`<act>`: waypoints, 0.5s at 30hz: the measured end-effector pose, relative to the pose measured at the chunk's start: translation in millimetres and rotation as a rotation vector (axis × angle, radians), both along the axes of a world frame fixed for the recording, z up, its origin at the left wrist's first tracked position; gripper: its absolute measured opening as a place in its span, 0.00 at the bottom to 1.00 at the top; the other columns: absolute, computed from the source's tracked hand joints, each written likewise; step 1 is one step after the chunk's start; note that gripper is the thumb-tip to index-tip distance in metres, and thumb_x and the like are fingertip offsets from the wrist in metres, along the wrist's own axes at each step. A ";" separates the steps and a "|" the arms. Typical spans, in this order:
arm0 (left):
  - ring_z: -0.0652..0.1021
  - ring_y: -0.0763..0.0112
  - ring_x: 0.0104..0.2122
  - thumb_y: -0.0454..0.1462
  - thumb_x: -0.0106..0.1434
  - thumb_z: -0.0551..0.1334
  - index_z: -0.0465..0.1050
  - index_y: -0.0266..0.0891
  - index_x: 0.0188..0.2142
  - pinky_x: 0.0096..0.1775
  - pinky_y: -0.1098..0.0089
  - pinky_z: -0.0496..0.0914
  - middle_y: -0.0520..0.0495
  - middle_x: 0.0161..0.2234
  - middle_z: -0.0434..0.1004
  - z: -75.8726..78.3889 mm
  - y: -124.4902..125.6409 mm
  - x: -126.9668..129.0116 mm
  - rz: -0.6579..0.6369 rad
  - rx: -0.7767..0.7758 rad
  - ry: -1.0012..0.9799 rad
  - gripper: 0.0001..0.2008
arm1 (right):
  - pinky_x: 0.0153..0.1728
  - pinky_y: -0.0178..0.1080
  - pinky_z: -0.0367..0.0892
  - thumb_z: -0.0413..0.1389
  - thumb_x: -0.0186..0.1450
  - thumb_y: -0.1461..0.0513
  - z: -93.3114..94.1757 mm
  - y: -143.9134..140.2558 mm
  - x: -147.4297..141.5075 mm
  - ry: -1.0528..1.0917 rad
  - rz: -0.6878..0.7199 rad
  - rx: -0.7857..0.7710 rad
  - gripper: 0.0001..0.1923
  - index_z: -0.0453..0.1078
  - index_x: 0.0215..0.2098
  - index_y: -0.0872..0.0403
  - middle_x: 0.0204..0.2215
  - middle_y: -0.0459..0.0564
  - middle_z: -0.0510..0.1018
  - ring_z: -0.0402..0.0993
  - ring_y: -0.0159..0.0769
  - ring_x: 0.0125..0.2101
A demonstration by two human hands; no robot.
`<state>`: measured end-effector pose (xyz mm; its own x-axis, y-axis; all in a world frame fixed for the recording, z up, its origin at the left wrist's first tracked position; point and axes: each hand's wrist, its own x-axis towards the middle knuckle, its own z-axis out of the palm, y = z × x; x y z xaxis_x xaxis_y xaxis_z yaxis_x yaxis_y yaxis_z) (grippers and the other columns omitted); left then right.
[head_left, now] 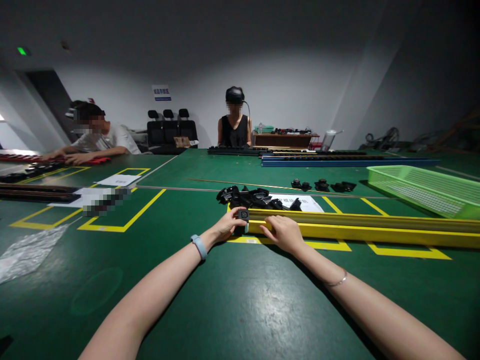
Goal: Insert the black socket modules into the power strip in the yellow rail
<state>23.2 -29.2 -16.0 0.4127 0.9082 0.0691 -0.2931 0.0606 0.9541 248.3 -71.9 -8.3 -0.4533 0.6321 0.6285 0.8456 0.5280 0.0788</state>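
A long yellow rail (356,231) lies across the table to the right, with a groove along its top. At its left end, my left hand (228,224) pinches a small black socket module (243,215), which touches or sits in the rail's end; I cannot tell which. My right hand (283,232) is closed over the front edge of the rail, just right of the module, thumb toward the left. Behind the rail's left end lies a heap of black plastic modules (249,197), partly over a white printed sheet (309,203).
A light green basket (423,190) stands at the right. Several black modules (322,185) sit farther back, near a thin brass-coloured strip (225,182). Blue rails (337,162) lie beyond. A clear plastic bag (33,250) is at left. Two people (234,130) sit across the table.
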 end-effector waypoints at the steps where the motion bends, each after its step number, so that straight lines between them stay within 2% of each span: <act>1: 0.72 0.66 0.49 0.27 0.46 0.66 0.67 0.37 0.50 0.58 0.61 0.57 0.42 0.46 0.72 0.2 0.0 0.1 0.000 -0.001 0.001 0.29 | 0.31 0.36 0.53 0.48 0.69 0.53 0.0 0.0 0.1 -0.002 -0.001 -0.002 0.16 0.68 0.31 0.55 0.24 0.48 0.73 0.67 0.34 0.27; 8: 0.71 0.64 0.51 0.28 0.46 0.67 0.67 0.38 0.52 0.59 0.60 0.55 0.41 0.48 0.71 3.4 -2.3 1.2 0.002 0.017 0.025 0.32 | 0.31 0.36 0.53 0.48 0.68 0.53 0.5 -0.3 0.3 -0.002 -0.005 0.000 0.16 0.68 0.31 0.55 0.24 0.49 0.73 0.67 0.34 0.27; 15: 0.69 0.60 0.55 0.29 0.47 0.68 0.61 0.36 0.60 0.60 0.61 0.54 0.37 0.52 0.71 6.4 -5.7 1.9 0.006 -0.006 0.033 0.39 | 0.31 0.36 0.53 0.48 0.69 0.53 0.1 0.2 -0.2 -0.009 0.000 0.003 0.16 0.69 0.32 0.55 0.24 0.49 0.73 0.67 0.34 0.27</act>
<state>25.1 -34.9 -9.6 0.4089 0.9112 0.0498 -0.2619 0.0649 0.9629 248.1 -71.7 -8.2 -0.4587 0.6302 0.6265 0.8450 0.5275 0.0881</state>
